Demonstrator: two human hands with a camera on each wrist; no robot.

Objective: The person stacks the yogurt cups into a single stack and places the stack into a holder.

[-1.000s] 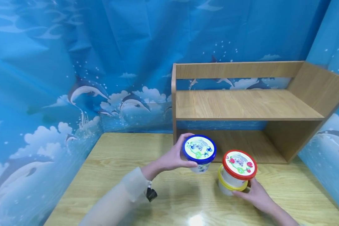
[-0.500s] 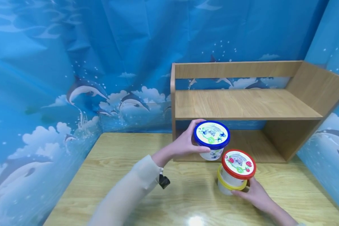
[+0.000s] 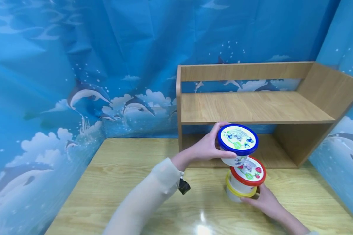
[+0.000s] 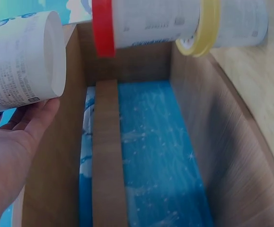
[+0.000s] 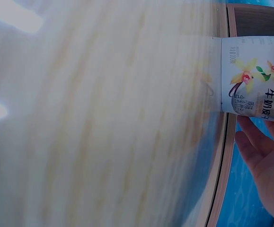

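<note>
My left hand (image 3: pixel 210 147) grips a white tub with a blue lid (image 3: pixel 237 138) by its side, thumb in front. This tub hangs over the back of a red-lidded tub (image 3: pixel 248 173) and overlaps it in the head view; in the left wrist view a gap shows between the two. The red-lidded tub is stacked on a yellow-lidded tub (image 3: pixel 233 192), which stands on the table. My right hand (image 3: pixel 266 202) holds the stack from the right, thumb at the yellow lid. Flower prints show on the lower tub (image 5: pixel 252 78) in the right wrist view.
A two-level wooden shelf (image 3: pixel 256 106) stands on the table just behind the tubs, its side panels rising left and right. The light wood table (image 3: pixel 129 169) extends to the left. A blue dolphin-print sheet (image 3: pixel 120 49) covers the walls behind.
My left hand has carried the blue-lidded tub to the right and up, from beside the stack to over the red lid. My right hand and the two stacked tubs have stayed put.
</note>
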